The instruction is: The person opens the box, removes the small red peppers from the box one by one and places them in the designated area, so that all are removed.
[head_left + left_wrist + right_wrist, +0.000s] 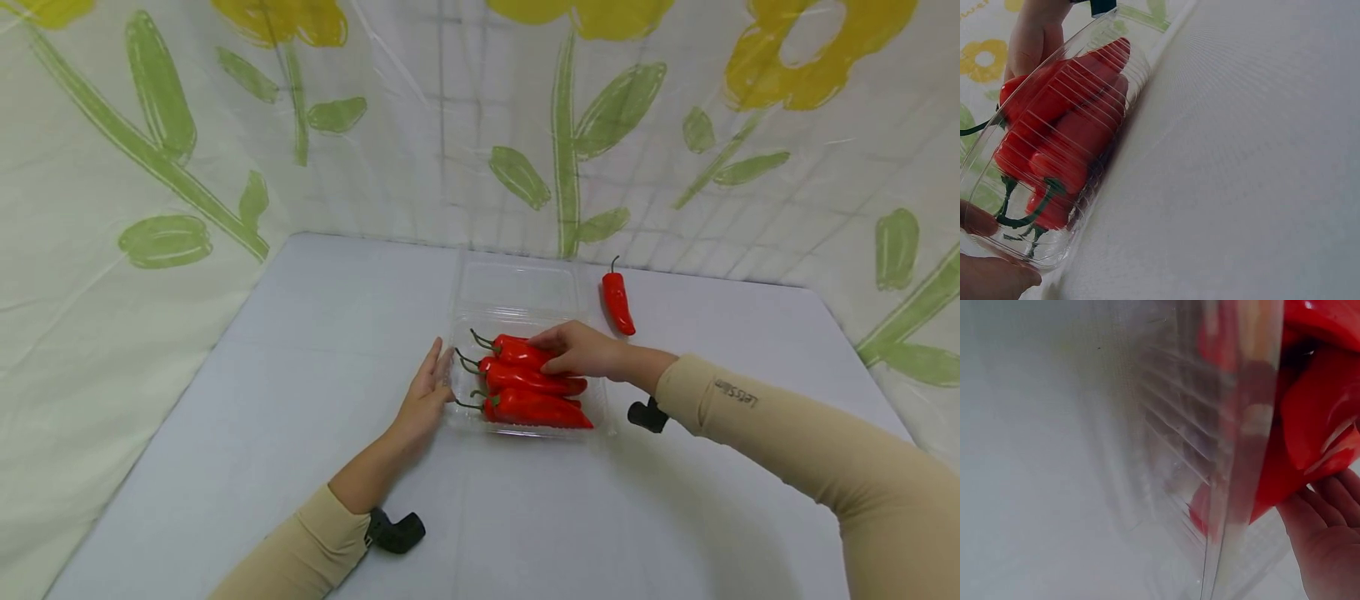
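The left hand [422,405] rested with extended fingers against the clear box [599,402]; the right hand [581,350] grasped the back pepper [517,351] inside it. Uneven release could have set the heaped peppers rolling. The left-wrist view showed a lower pepper [1051,209] largely hidden from the head view; only the latter showed the outlying pepper [617,303].
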`<state>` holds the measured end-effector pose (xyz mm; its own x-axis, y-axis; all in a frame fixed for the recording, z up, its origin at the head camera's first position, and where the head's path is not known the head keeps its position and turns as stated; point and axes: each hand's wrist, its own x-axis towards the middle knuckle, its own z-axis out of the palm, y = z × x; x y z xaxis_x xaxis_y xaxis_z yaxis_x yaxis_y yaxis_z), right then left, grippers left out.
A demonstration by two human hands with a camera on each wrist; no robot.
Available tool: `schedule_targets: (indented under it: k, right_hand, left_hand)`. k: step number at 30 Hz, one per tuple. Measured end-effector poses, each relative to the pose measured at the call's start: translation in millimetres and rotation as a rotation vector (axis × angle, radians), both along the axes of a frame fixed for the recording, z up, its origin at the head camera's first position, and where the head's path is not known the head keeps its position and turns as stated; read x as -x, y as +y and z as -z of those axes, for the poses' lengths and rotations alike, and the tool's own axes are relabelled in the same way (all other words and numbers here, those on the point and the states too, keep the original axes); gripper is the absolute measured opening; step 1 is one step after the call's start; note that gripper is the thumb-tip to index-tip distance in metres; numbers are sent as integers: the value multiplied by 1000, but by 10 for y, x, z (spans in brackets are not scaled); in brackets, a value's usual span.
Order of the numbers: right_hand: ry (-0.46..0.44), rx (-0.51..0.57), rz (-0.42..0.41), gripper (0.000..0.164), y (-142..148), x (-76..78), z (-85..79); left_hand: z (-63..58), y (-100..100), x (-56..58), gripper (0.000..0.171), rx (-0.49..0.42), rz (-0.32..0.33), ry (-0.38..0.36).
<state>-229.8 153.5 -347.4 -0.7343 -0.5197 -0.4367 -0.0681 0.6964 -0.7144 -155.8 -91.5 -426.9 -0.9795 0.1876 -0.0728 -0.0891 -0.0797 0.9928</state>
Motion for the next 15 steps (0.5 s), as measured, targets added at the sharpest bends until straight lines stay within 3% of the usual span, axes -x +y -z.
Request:
schedule_targets:
  k: [7, 15]
  right_hand:
    - [-2, -32, -15, 52, -47, 20, -24]
    - [88, -99, -64, 55, -44, 36, 5]
  left_hand:
    - [-4, -3, -5, 80, -13, 1, 1]
    - [8, -1, -4, 81, -26, -1, 6]
